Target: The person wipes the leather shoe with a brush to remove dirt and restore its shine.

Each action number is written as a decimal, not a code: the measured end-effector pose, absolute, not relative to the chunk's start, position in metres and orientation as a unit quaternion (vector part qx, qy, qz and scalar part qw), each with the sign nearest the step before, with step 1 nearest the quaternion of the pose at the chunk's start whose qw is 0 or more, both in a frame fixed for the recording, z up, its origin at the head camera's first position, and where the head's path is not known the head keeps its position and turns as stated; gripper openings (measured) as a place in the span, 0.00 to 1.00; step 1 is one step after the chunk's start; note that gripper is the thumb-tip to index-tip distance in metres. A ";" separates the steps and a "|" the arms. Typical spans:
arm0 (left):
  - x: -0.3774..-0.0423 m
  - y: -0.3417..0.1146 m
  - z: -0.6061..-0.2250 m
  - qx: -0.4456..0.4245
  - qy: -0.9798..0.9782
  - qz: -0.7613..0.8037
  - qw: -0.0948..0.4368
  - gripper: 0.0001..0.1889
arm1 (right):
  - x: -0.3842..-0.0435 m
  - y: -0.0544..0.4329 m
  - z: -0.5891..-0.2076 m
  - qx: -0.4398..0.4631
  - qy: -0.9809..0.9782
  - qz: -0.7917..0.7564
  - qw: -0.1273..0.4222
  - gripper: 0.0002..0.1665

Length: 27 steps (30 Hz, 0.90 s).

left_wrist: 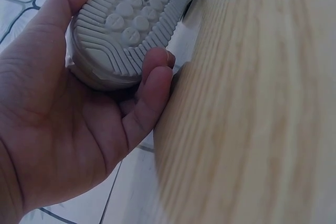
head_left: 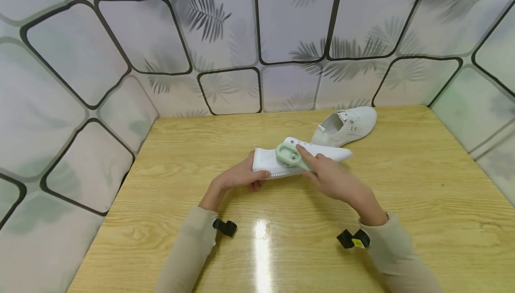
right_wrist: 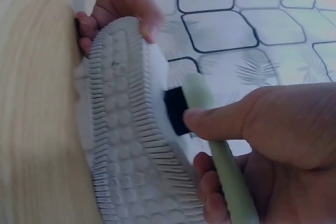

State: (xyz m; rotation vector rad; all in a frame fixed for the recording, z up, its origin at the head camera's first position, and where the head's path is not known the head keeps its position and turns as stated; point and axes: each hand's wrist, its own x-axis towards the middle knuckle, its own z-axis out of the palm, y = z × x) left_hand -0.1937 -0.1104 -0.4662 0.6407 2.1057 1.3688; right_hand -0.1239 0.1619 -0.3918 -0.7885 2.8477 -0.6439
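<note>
My left hand (head_left: 243,173) grips a white shoe (head_left: 265,159) by its heel end, thumb on one side and fingers curled round the other. Tipped on its side, the shoe turns its ridged, round-studded sole (left_wrist: 131,24) toward me. In my right hand (head_left: 335,179) is a pale green brush (right_wrist: 231,182), held by the handle with the index finger stretched along its head. Dark bristles (right_wrist: 176,110) press against the shoe's side, as the right wrist view shows. The shoe's opening is mostly hidden in that view.
A second white shoe (head_left: 354,125) stands behind the held one, toward the back right of the wooden table (head_left: 193,136). Patterned fabric walls (head_left: 225,29) rise along the back and both sides. Small black devices are strapped at both wrists.
</note>
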 end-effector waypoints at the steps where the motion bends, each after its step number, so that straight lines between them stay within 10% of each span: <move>1: -0.194 -0.110 -0.467 0.238 0.781 0.510 0.272 0.29 | -0.124 0.162 -0.393 -0.253 0.942 -0.214 0.060 0.39; 27: -0.197 -0.109 -0.466 0.279 0.771 0.506 0.268 0.19 | -0.125 0.158 -0.398 -0.305 0.912 -0.252 0.105 0.41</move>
